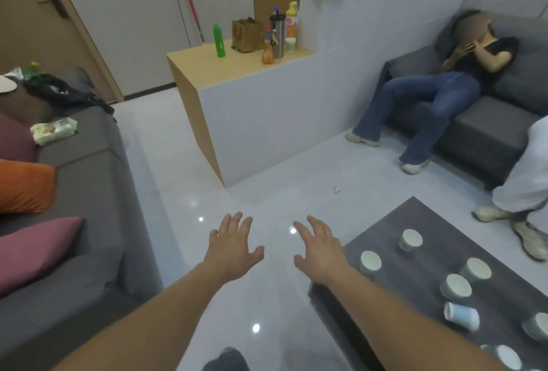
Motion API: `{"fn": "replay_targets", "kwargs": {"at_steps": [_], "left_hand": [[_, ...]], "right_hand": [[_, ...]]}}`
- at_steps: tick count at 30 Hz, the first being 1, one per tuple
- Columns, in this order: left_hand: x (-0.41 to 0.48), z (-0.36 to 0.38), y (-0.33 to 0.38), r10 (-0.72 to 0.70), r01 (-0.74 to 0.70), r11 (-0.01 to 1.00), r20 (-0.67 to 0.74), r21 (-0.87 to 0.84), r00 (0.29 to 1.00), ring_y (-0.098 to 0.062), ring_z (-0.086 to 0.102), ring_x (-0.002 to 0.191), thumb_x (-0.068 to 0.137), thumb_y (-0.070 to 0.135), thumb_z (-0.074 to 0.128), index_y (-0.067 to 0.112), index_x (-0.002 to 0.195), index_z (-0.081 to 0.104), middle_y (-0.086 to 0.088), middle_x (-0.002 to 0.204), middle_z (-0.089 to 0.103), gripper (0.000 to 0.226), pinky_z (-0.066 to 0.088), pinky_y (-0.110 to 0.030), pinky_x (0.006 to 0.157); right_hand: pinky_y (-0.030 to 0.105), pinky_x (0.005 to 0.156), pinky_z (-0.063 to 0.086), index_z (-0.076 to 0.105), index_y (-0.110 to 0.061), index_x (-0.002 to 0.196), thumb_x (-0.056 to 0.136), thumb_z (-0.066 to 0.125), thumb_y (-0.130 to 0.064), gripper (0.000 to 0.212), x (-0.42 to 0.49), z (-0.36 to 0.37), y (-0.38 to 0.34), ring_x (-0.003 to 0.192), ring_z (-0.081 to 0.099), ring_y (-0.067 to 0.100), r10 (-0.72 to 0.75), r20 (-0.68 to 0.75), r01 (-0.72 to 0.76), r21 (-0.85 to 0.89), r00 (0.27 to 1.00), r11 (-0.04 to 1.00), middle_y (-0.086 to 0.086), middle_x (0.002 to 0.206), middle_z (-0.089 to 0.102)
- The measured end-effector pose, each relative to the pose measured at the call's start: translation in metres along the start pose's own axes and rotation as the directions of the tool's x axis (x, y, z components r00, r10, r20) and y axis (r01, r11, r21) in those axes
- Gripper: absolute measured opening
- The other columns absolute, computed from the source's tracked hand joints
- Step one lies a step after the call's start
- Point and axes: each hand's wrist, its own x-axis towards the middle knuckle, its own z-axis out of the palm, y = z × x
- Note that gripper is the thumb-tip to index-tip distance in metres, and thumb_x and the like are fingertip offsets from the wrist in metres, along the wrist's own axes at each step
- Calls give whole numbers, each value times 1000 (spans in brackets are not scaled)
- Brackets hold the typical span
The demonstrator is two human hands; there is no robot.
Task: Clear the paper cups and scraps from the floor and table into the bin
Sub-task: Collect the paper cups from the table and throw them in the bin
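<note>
Several paper cups stand on the dark low table at the lower right; one upright cup is nearest my hands, and a pale blue cup lies on its side. A small white scrap lies on the glossy floor beyond the table. My left hand and my right hand are both stretched out over the floor with fingers spread, holding nothing. The right hand hovers just left of the table's corner. No bin is in view.
A grey sofa with cushions runs along the left. A wood-and-white counter with bottles stands ahead. A person sits on another sofa at the right, legs out on the floor. Another person's shoes are by the table's far side.
</note>
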Motion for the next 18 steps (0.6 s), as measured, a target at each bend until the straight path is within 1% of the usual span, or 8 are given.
{"fn": "replay_targets", "kwargs": {"at_steps": [4,10,13,16,18], "left_hand": [[90,-3,-3,23,-23,1000,33,1,999,-24,-3,147,87,62,39,24,151,13,-1,160,4,79,13,-48,116],[250,-9,-11,122,-121,993,67,-7,990,-24,-1,147,87,62,40,23,151,14,-2,160,5,79,14,-48,116],[322,-24,-8,189,-191,982,117,8,975,-24,0,146,87,61,41,22,151,14,-2,159,6,79,16,-47,115],[397,-42,3,270,-280,959,149,47,951,-24,2,146,88,60,42,22,150,15,-3,159,7,79,17,-47,115],[441,-50,16,320,-336,940,187,60,929,-24,3,146,88,59,43,21,151,15,-3,159,8,79,17,-47,115]], "right_hand": [[45,113,26,9,-34,153,90,54,-40,77,78,-8,18,148,0,24,25,20,-25,-1,999,1000,2,162,0],[45,112,27,9,-33,153,90,54,-39,78,208,-22,48,148,0,24,132,33,-132,5,991,991,2,162,0],[44,112,28,10,-33,153,90,54,-39,77,261,-39,58,148,1,24,196,40,-197,7,980,980,2,162,1],[43,111,30,11,-32,153,90,53,-38,76,311,-56,71,148,2,23,277,9,-277,42,961,960,2,162,1],[43,110,32,12,-30,153,90,53,-37,76,334,-65,81,148,3,24,323,27,-324,58,946,944,3,162,1]]}}
